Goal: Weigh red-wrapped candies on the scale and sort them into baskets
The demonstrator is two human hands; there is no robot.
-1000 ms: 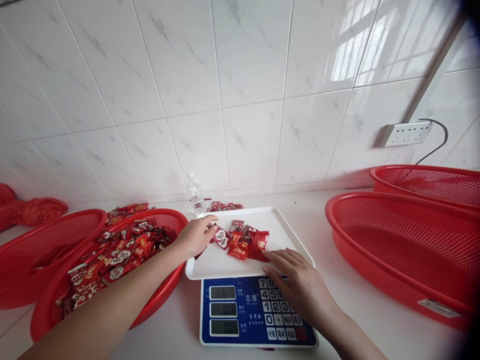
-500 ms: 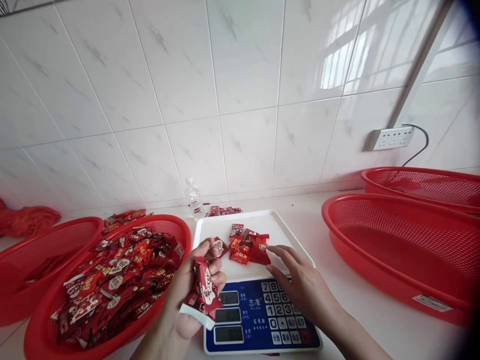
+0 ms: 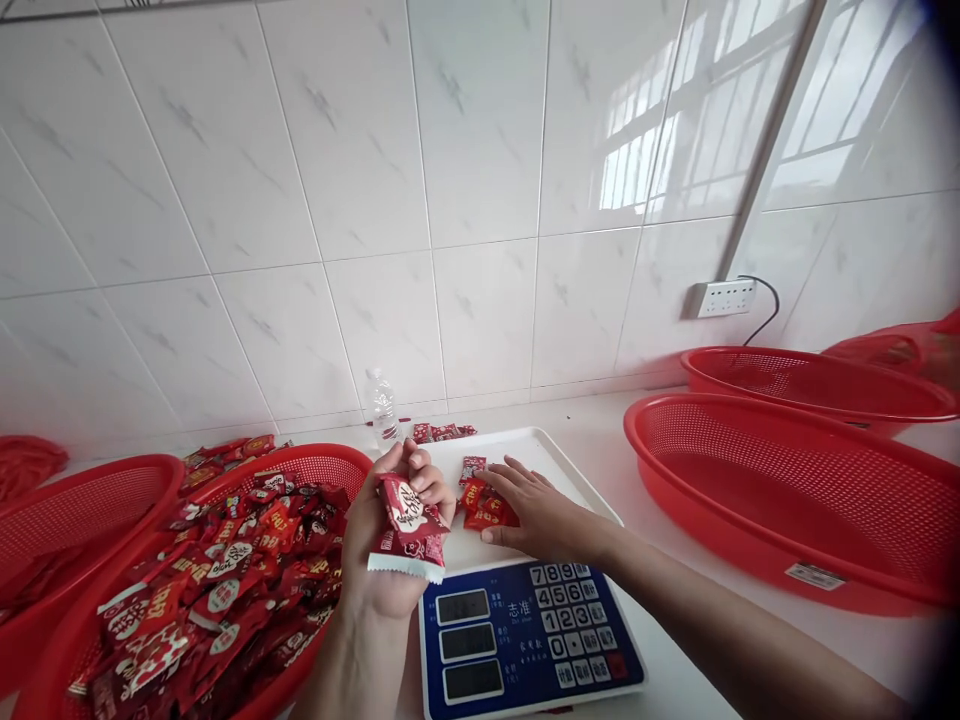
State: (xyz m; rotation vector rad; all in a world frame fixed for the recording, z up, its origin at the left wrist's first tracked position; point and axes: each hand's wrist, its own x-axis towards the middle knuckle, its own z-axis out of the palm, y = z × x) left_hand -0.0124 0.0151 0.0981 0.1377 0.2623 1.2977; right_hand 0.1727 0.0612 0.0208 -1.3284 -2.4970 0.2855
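My left hand (image 3: pixel 401 540), palm up with its fingers curled, holds red snack packets (image 3: pixel 409 510) with white and cream print. Over the white tray of the digital scale (image 3: pixel 555 455), my right hand (image 3: pixel 536 510) reaches in with its fingers stretched out. Red and orange packets (image 3: pixel 480 505) lie on the tray under and beside those fingers; part of this small pile is hidden. The scale's blue panel (image 3: pixel 525 640), with keys and three display windows, faces me.
A red basket (image 3: pixel 330 455) full of packets stands at left, beside another red basket (image 3: pixel 150 470). Two red baskets (image 3: pixel 750 540) stand at right. A clear plastic bottle (image 3: pixel 382 405) and loose packets (image 3: pixel 442 432) sit by the tiled wall, below a power socket (image 3: pixel 724 298).
My right hand has moved left and forward, onto the packets on the tray. My left hand has turned its packets more upright. The view has shifted to the right.
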